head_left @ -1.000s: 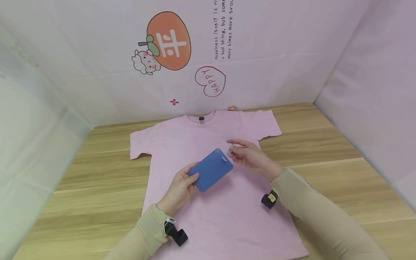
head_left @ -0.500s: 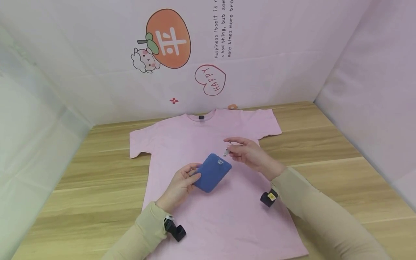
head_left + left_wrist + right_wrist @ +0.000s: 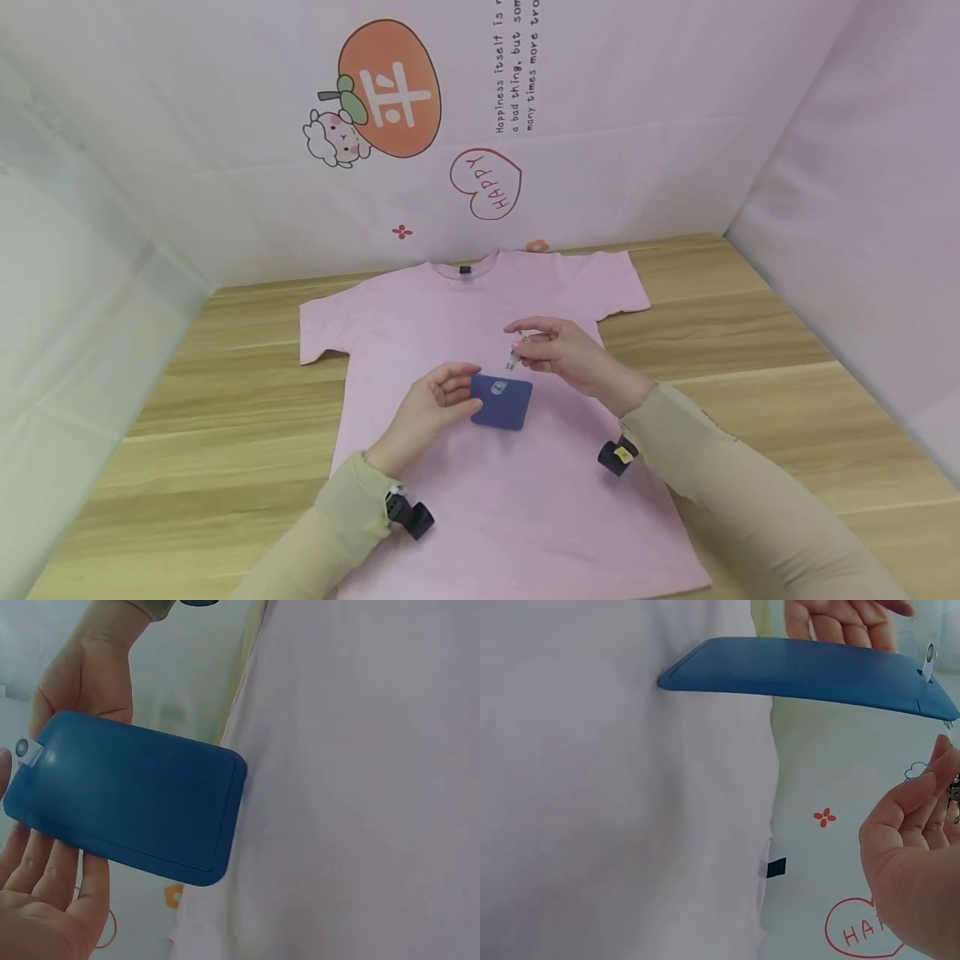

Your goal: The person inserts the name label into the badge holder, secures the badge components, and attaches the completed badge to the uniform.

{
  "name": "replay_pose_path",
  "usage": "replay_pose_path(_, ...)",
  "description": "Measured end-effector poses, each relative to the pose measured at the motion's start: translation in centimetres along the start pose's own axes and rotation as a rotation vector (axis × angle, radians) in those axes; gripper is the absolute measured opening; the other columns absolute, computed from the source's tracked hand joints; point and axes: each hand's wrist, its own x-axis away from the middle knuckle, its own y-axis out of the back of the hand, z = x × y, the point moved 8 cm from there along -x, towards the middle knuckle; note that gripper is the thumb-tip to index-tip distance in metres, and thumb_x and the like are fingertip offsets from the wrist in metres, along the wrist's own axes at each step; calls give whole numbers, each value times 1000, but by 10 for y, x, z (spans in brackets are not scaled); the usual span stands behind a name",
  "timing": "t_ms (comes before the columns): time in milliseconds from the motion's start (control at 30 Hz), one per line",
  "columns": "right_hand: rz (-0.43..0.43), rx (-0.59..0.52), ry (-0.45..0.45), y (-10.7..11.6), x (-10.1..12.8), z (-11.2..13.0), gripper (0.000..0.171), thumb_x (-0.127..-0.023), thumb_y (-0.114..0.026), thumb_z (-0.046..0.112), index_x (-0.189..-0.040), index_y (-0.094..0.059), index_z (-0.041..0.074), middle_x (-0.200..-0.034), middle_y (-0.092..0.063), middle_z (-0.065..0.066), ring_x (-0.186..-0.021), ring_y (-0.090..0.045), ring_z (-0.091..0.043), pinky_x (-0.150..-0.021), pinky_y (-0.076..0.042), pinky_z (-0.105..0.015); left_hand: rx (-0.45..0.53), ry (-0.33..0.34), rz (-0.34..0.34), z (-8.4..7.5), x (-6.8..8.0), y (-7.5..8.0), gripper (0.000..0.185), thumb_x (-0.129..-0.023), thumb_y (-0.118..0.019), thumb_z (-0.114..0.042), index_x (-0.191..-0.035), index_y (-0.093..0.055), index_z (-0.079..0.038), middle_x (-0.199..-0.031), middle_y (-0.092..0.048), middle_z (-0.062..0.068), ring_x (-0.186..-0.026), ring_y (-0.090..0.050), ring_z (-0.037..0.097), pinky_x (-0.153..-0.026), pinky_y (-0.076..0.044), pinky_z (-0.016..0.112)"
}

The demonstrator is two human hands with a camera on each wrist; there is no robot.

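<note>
A blue card holder is held above a pink T-shirt, tilted with its slotted end facing up and away. My left hand grips its left edge, thumb in front and fingers behind. Through the slot runs a clear snap strap. Beside that end, my right hand pinches a small metal badge clip with a clear strap; the fingers partly cover it. In the left wrist view the card holder shows its broad face, with my left hand below it.
The T-shirt lies flat on a wooden table, its collar towards the back. A printed white cloth hangs behind the table, and pale cloth walls stand at both sides. Each wrist carries a small black camera.
My left hand has tilted the card holder, so it now looks foreshortened with the slotted end up. My right hand has moved slightly left with the clip, closer to that end.
</note>
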Motion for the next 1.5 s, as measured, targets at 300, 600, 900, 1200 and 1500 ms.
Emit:
replay_pose_path(300,12,52,57,-5,0,6,37,-89,-58,-1,-124,-50,-8,-77,-63,11,-74,-59,-3,-74,-52,-19,-87,-113,43,-22,-7,-14,48,-82,-66,4,-128,-51,4,-123,-61,21,-108,-60,20,-92,-49,27)
replay_pose_path(600,-7,116,63,-5,2,13,40,-88,-59,0,-126,-49,-8,-78,-62,12,-77,-59,-4,-76,-52,-20,-104,-88,21,-22,-10,-14,47,-80,-65,7,-126,-55,1,-119,-63,21,-81,-61,4,-67,-50,16)
replay_pose_path(900,-2,274,159,-4,1,20,37,-88,-62,5,-123,-55,-5,-69,-60,7,-74,-58,-10,-79,-50,-31,-165,-108,-52,-26,-11,-12,39,-81,-67,1,-120,-62,1,-111,-67,19,-59,-46,0,-56,-40,15)
replay_pose_path(1200,43,418,187,-9,1,24,32,-90,-62,10,-120,-61,0,-65,-56,4,-69,-58,-15,-75,-52,-30,-202,-121,-98,-30,-12,-14,29,-83,-69,-3,-110,-66,6,-87,-69,21,-55,-38,2,-58,-37,16)
replay_pose_path(1500,107,411,175,-11,1,25,22,-92,-57,8,-110,-59,-5,-61,-55,6,-64,-54,-9,-72,-50,-25,-206,-116,-125,-30,-14,-15,20,-82,-69,-5,-99,-69,5,-83,-71,18,-68,-54,1,-63,-44,16)
